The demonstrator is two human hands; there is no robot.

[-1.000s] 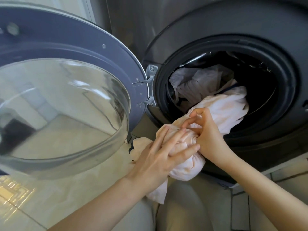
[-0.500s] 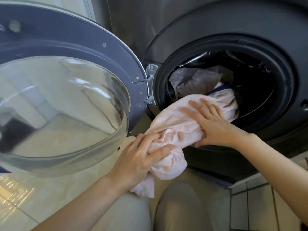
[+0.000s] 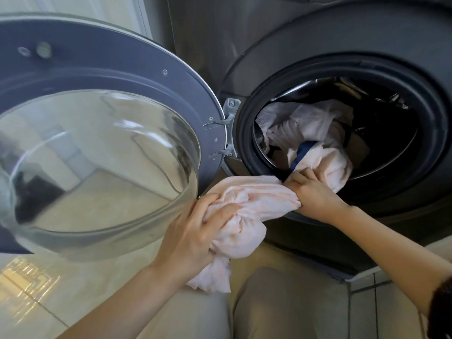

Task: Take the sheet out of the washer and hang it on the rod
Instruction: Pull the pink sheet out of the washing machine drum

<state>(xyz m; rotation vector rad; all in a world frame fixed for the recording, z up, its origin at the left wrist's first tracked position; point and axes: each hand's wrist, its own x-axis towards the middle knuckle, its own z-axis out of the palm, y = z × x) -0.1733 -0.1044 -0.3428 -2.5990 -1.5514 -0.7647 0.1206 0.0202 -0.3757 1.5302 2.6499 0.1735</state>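
A pale pink sheet trails out of the dark grey washer through its round opening. My left hand is shut on the bunched end, which hangs below the door's edge. At the lower lip of the opening my right hand is shut on the sheet. More of the pink cloth lies inside the drum. No rod is in view.
The washer door with its glass bowl stands swung open at the left, close to my left hand. White laundry and a dark blue piece sit in the drum. My knees are below, over a tiled floor.
My left hand has drawn the bunched end down and left, away from the opening. My right hand moved from atop the sheet to gripping it at the opening's lower lip.
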